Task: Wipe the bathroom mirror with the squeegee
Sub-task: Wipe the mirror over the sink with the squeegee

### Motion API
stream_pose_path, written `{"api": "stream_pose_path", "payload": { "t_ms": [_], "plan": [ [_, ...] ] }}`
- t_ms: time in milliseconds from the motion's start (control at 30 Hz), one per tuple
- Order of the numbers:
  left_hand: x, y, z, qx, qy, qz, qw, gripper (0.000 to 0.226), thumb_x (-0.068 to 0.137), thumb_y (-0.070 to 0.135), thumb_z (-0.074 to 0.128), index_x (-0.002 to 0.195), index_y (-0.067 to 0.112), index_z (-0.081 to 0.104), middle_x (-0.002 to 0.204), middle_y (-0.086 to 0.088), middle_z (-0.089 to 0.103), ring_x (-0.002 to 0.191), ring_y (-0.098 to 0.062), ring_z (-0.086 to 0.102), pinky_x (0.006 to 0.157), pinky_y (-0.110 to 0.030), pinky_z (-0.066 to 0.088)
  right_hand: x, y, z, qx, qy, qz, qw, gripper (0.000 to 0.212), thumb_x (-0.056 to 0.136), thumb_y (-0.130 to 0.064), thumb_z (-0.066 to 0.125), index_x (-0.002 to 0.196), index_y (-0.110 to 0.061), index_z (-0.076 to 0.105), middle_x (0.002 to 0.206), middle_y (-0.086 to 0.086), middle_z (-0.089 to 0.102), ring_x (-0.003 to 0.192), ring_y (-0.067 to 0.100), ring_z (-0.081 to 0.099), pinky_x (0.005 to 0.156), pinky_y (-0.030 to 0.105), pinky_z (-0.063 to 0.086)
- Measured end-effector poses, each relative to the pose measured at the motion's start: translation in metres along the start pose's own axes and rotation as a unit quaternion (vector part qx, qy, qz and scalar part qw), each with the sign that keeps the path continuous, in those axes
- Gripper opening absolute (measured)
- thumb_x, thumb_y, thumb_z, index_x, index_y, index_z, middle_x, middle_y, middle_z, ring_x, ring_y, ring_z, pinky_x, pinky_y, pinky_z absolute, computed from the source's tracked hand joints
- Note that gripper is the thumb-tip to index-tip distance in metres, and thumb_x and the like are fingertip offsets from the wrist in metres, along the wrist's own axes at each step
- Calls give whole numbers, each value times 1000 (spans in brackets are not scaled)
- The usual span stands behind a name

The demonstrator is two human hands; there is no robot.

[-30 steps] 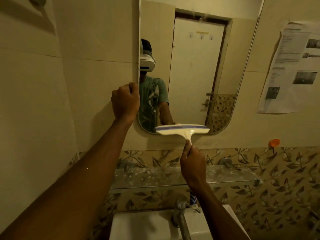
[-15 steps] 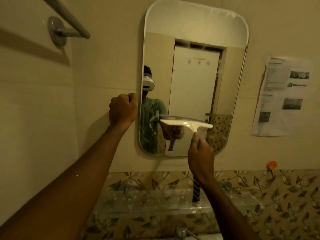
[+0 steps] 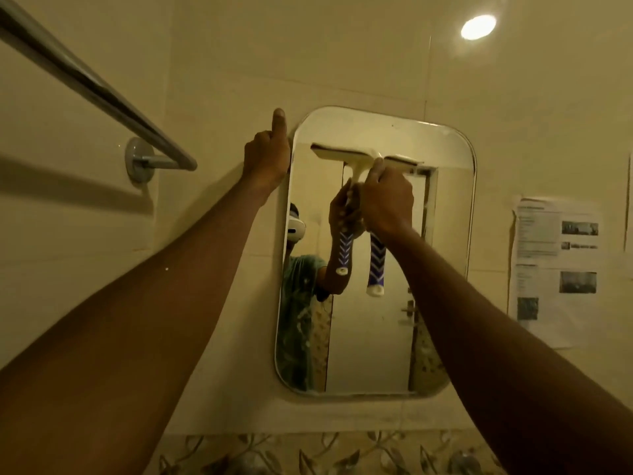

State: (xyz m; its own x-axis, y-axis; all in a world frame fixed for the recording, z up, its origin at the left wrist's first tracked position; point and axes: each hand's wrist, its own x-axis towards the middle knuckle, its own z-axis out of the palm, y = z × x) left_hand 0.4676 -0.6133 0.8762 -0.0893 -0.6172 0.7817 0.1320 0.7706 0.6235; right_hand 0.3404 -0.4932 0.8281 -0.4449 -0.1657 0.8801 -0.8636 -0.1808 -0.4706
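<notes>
A person's right hand (image 3: pixel 385 200) is closed around the neck of a cream squeegee (image 3: pixel 339 154), whose blade lies level against the glass near the top of a round-cornered bathroom mirror (image 3: pixel 373 337). The tool's blue-and-white chevron handle hangs below the wrist. The left hand (image 3: pixel 267 159) grips the mirror's upper left rim with curled fingers, one digit pointing straight up the tiled wall. The glass reflects both arms, the squeegee and a pale door. To the right, printed sheets (image 3: pixel 555 269) carrying small photographs and blocks of text are stuck to the wall; their writing is too small to read. A metal towel rail (image 3: pixel 85 80) crosses the upper left, a round ceiling light (image 3: pixel 478 26) glows at the top, and a leaf-patterned tile border (image 3: pixel 308 454) runs below the mirror.
</notes>
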Motion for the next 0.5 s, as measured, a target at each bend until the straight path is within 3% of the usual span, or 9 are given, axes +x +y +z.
{"api": "stream_pose_path", "payload": {
  "t_ms": [100, 200, 333, 500],
  "plan": [
    [13, 3, 1, -32, -23, -28, 999, 71, 96, 60, 22, 95, 5, 66, 89, -11, 70, 70, -19, 64, 69, -31, 55, 22, -9, 7, -16, 0, 0, 1000, 53, 106, -35, 23, 72, -14, 57, 66, 2, 62, 57, 12, 62, 59, 25, 52],
    [18, 0, 2, -51, -36, -42, 997, 68, 97, 57, 21, 91, 6, 66, 78, -7, 68, 64, -18, 61, 63, -28, 52, 15, -8, 9, -41, -14, 7, 999, 50, 106, -38, 22, 89, -8, 59, 71, 2, 63, 61, 11, 64, 56, 24, 50],
    [23, -2, 4, -46, -32, -42, 998, 66, 99, 54, 21, 86, 6, 65, 71, -5, 65, 57, -16, 59, 50, -22, 46, -43, 9, 9, -37, -58, -21, 997, 35, 105, -37, 26, 94, -15, 51, 68, -1, 60, 56, 12, 62, 50, 31, 54],
    [25, -2, 4, -44, -25, -45, 998, 62, 99, 48, 26, 96, 1, 66, 76, -8, 65, 55, -17, 58, 46, -20, 44, -135, 43, 22, -19, -109, 19, 994, 20, 103, -39, 36, 88, -29, 45, 70, -2, 63, 57, 15, 67, 49, 31, 59]
  ]
}}
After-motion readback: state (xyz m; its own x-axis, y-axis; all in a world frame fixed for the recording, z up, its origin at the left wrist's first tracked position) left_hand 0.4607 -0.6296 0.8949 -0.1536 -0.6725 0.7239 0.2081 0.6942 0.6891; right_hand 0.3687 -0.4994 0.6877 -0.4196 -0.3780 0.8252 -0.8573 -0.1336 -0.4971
